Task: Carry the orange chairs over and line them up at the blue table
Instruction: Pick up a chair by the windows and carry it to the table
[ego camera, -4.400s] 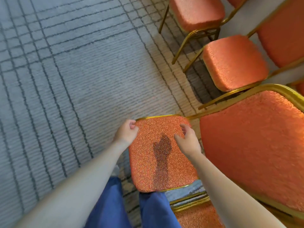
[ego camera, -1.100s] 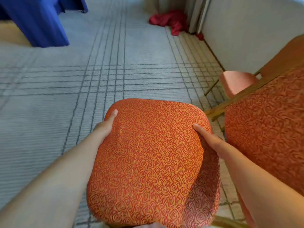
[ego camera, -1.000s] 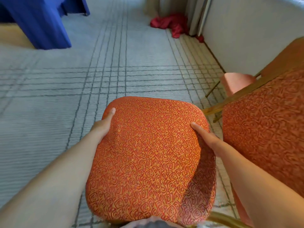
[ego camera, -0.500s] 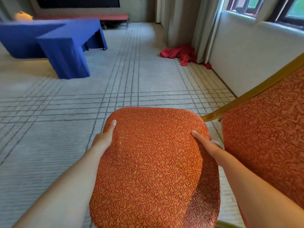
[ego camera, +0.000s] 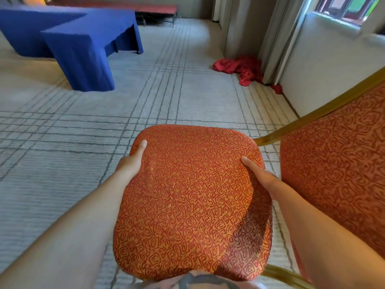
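Since half a second back the view has tipped up: more of the far room shows, while the carried chair sits in the same grip.

Pale carpet with dark grid lines runs open toward the blue worktop, which stands well apart at upper left, its cloth hanging to the floor. The orange chair being carried is held up close to the body, its padded panel filling the lower middle of the view and hiding its own legs and the floor just ahead. A second orange chair stands just beside it on the right, its gold frame slanting close to the carried pad's far corner.

Most likely trouble, as I judge it: the hidden legs clipping that neighbour when the load swings left, or feet meeting something unseen under the pad. On arrival, legs could drag the worktop's hanging cloth. A red cloth heaped by the curtain lies off to the right, clear of a straight line to the worktop.

Left hand and right hand each grasp a side edge of the pad, thumbs on top, fingers out of sight underneath; on smooth fabric such a hold might let the chair tilt or slide
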The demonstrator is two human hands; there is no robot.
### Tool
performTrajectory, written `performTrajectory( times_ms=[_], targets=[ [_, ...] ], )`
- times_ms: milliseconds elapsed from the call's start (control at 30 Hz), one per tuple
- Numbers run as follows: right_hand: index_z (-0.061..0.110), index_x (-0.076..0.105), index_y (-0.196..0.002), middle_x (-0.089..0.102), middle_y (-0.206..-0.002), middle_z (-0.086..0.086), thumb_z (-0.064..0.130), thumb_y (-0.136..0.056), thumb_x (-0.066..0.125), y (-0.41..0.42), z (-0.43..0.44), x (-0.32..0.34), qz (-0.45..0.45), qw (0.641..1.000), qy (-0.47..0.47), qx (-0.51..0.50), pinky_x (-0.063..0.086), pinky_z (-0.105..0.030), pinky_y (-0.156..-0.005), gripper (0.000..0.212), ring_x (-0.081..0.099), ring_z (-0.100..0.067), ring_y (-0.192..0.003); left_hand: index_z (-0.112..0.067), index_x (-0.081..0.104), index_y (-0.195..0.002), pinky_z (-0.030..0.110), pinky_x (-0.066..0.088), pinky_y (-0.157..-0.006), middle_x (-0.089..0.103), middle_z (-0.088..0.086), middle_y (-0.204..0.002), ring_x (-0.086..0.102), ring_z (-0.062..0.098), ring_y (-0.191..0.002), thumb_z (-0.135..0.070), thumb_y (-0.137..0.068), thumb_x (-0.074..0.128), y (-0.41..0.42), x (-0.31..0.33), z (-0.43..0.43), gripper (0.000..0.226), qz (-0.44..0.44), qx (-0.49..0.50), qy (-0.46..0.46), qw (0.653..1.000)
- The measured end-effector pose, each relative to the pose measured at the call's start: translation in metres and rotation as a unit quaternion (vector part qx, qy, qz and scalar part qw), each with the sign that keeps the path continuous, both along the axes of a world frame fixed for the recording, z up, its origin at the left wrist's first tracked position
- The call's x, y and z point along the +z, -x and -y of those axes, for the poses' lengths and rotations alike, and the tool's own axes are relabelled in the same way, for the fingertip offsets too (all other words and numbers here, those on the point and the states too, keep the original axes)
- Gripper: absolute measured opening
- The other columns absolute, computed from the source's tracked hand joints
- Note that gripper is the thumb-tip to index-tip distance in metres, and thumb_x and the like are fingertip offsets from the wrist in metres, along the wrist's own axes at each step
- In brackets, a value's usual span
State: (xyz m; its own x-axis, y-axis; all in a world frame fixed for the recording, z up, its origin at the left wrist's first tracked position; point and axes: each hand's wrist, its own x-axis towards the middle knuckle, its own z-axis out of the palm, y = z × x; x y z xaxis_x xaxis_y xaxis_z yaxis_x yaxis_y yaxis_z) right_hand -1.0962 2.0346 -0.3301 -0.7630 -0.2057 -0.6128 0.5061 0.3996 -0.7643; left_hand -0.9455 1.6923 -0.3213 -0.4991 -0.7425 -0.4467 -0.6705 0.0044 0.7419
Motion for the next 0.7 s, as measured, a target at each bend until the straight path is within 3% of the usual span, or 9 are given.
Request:
performTrajectory(
  times_ms=[67,233,467,600,700],
  targets=[
    [0.019,0.068,-0.120,0.075,-0.104,-0.006,0.075,-0.055,0.078,0.034,0.013,0.008,-0.006,1.000,0.001,0.009,0.051,-0.040,-0.099,0.086,0.071,-0.025,-0.096,0.000,0.051,-0.135,0.037,0.039,-0.102,0.051,0.024,-0.137,0.051,0.034,-0.124,-0.087,-0.074,0.036,0.033,-0.001,0.008,0.107,0.001,0.010,-0.003,1.000],
    [0.022,0.066,-0.124,0.074,-0.109,-0.004,0.087,-0.038,0.076,0.113,0.046,-0.011,0.010,0.999,-0.009,0.034,0.049,-0.042,-0.103,0.109,0.069,-0.025,-0.101,0.002,0.049,-0.135,0.038,0.040,-0.102,0.051,0.025,-0.136,0.051,0.035,-0.124,-0.089,-0.072,0.036,0.098,0.002,0.038,0.112,0.008,0.035,0.003,0.999],
    [0.022,0.057,-0.137,0.066,-0.126,-0.006,0.091,-0.035,0.071,0.230,0.126,-0.034,0.023,0.999,-0.027,0.032,0.041,-0.044,-0.109,0.124,0.061,-0.027,-0.114,0.006,0.048,-0.134,0.037,0.038,-0.101,0.049,0.026,-0.138,0.049,0.035,-0.126,-0.084,-0.077,0.036,0.215,-0.010,0.108,0.107,0.032,0.037,0.021,0.999],
    [0.020,0.054,-0.139,0.062,-0.132,-0.008,0.087,-0.046,0.071,0.309,0.190,-0.039,0.008,1.000,-0.013,0.025,0.040,-0.043,-0.110,0.116,0.058,-0.028,-0.119,0.007,0.049,-0.133,0.037,0.037,-0.102,0.050,0.027,-0.137,0.049,0.036,-0.126,-0.082,-0.080,0.035,0.302,-0.010,0.172,0.104,0.024,0.020,0.035,0.999],
    [0.021,0.055,-0.139,0.063,-0.131,-0.007,0.089,-0.042,0.071,0.366,0.232,-0.035,-0.003,1.000,-0.004,0.010,0.040,-0.044,-0.110,0.119,0.058,-0.027,-0.118,0.006,0.050,-0.133,0.038,0.037,-0.103,0.049,0.027,-0.137,0.049,0.036,-0.126,-0.083,-0.079,0.035,0.365,-0.003,0.219,0.105,0.017,0.010,0.039,0.999]
  ],
)
